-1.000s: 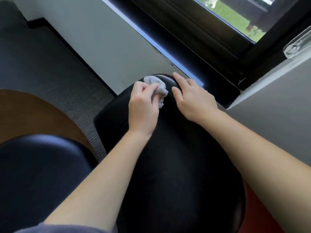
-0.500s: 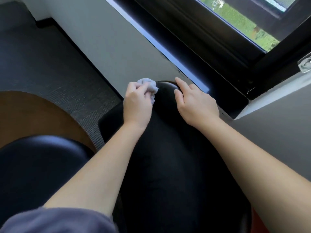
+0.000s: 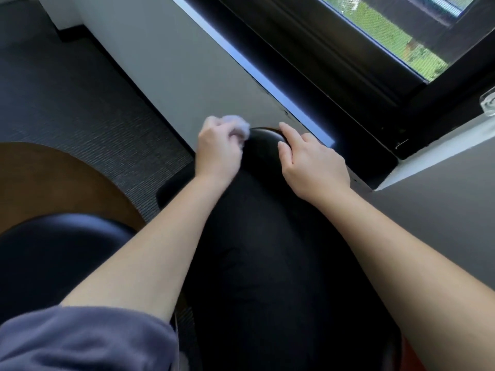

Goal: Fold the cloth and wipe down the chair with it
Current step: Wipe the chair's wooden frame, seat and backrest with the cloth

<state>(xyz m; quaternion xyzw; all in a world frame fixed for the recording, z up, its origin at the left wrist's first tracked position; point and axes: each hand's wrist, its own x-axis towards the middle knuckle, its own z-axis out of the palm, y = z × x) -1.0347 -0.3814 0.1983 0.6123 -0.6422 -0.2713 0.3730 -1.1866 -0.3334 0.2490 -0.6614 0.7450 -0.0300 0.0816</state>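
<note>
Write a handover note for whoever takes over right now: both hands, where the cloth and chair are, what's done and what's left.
Left hand grips the cloth, bunched, against the top left edge of the black chair.
Right hand rests on the chair's top edge, fingers fairly straight, apparently steadying it.
Done: cloth in hand, wiping at the top edge; whether it is neatly folded cannot be told.
Left: likely the rest of the chair's surface below.
</note>
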